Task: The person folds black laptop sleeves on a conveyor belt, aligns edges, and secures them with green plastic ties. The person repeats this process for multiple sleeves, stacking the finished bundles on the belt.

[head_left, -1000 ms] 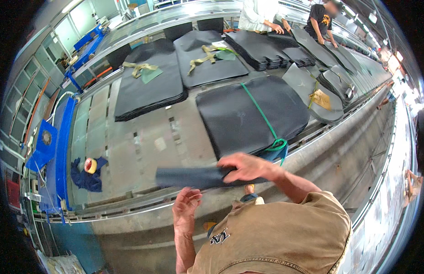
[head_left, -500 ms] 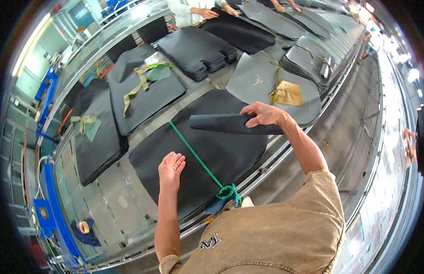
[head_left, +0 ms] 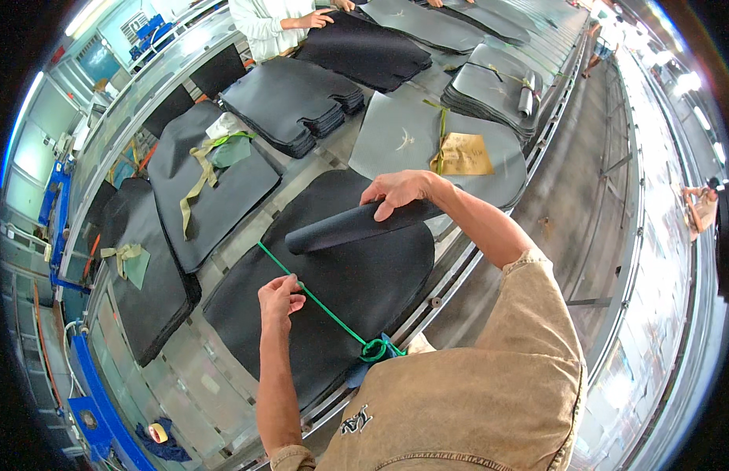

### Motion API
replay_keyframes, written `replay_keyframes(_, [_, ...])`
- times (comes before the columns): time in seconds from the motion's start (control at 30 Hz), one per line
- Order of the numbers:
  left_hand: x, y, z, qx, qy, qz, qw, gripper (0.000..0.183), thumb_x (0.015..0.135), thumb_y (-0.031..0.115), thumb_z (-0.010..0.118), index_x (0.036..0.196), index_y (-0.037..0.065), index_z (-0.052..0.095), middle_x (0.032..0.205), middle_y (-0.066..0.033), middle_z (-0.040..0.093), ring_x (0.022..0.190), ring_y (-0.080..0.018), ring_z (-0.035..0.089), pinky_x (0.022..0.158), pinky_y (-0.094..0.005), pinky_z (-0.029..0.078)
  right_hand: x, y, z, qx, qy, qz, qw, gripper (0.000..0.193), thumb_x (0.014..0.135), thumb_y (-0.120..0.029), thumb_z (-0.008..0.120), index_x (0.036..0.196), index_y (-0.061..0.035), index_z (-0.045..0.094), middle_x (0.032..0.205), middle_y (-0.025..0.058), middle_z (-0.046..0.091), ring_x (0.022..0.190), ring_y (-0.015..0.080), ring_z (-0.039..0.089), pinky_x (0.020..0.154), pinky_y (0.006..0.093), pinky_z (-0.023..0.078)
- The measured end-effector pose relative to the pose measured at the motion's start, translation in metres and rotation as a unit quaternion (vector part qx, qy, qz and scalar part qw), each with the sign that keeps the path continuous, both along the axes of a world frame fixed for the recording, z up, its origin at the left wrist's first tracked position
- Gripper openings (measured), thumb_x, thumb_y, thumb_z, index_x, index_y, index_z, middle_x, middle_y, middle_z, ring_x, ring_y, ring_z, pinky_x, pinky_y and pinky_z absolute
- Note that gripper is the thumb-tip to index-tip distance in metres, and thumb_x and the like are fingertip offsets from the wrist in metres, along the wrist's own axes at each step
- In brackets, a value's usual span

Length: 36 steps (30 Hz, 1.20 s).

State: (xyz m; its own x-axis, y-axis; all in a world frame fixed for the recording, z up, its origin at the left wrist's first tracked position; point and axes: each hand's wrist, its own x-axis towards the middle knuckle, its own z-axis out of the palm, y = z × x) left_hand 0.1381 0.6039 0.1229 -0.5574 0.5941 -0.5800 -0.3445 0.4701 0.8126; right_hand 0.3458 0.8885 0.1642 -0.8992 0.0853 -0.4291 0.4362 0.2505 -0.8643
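Observation:
My right hand (head_left: 397,191) is closed round a rolled dark sheet (head_left: 333,231), held slanting over a stack of large black sheets (head_left: 380,275) right in front of me. A narrow green strap (head_left: 333,316) lies across that stack, and its coiled end (head_left: 373,350) rests at the near edge by my body. The thumb and fingers of my left hand (head_left: 278,301) pinch the strap near its far part, left of the roll. My palm hides part of the roll's far end.
Dark stacks tied with pale straps (head_left: 149,263) lie to the left. Behind is a notched black stack (head_left: 290,102); grey sheets with a brown paper (head_left: 463,154) lie right. A person in a white sleeve (head_left: 258,27) works beyond. A metal rail (head_left: 451,290) edges the table.
My left hand went from open above the stack to pinching the green strap. My right hand moved the roll left and tilted it, its left end now lower. The whole view shifted slightly.

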Motion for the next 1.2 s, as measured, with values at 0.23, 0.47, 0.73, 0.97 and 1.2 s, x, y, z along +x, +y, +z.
replay_keyframes(0.23, [0.005, 0.001, 0.003, 0.037, 0.000, 0.045, 0.998, 0.010, 0.084, 0.010, 0.063, 0.083, 0.001, 0.059, 0.067, -0.0052, 0.059, 0.045, -0.0082, 0.054, 0.038, -0.0195, 0.041, -0.041, 0.010, -0.010, 0.028, -0.034, 0.064, 0.997, 0.040, 0.074, -0.014, 0.068, 0.112, -0.0016, 0.063, 0.097, 0.0091, 0.066, 0.087, 0.0222, 0.060, 0.078, 0.0373, 0.049])
replay_keyframes(0.47, [0.010, 0.000, 0.009, 0.039, 0.035, 0.061, 0.997, 0.010, 0.083, 0.011, 0.063, 0.080, 0.002, 0.060, 0.066, -0.0052, 0.059, 0.046, -0.0090, 0.054, 0.039, -0.0211, 0.041, -0.090, 0.015, -0.014, 0.110, -0.091, 0.165, 0.976, 0.048, 0.076, -0.025, 0.069, 0.118, -0.0041, 0.059, 0.109, 0.0124, 0.061, 0.102, 0.0257, 0.055, 0.083, 0.0407, 0.046])
replay_keyframes(0.73, [0.012, -0.003, 0.010, 0.065, 0.026, 0.085, 0.994, 0.015, 0.082, 0.016, 0.066, 0.078, 0.003, 0.061, 0.065, -0.0034, 0.061, 0.046, -0.0082, 0.055, 0.039, -0.0198, 0.041, -0.095, 0.024, 0.009, 0.117, -0.118, 0.198, 0.966, 0.043, 0.069, -0.014, 0.067, 0.111, -0.0015, 0.064, 0.095, 0.0091, 0.067, 0.085, 0.0208, 0.060, 0.078, 0.0348, 0.046])
replay_keyframes(0.97, [0.014, -0.004, 0.007, 0.059, 0.041, 0.080, 0.994, 0.013, 0.083, 0.015, 0.064, 0.081, 0.002, 0.061, 0.068, -0.0033, 0.061, 0.046, -0.0084, 0.055, 0.041, -0.0208, 0.043, -0.135, -0.010, -0.020, 0.094, -0.034, 0.213, 0.972, 0.042, 0.070, -0.015, 0.070, 0.109, 0.0001, 0.063, 0.093, 0.0090, 0.067, 0.083, 0.0185, 0.060, 0.075, 0.0326, 0.048])
replay_keyframes(1.2, [0.009, -0.006, 0.001, 0.034, 0.058, 0.039, 0.997, 0.020, 0.085, 0.021, 0.064, 0.089, 0.001, 0.062, 0.074, -0.0036, 0.061, 0.049, -0.0103, 0.056, 0.044, -0.0229, 0.044, -0.215, -0.063, -0.044, 0.153, 0.120, 0.229, 0.954, 0.035, 0.062, -0.011, 0.074, 0.091, 0.0022, 0.060, 0.070, 0.0083, 0.063, 0.064, 0.0147, 0.056, 0.057, 0.0319, 0.045])
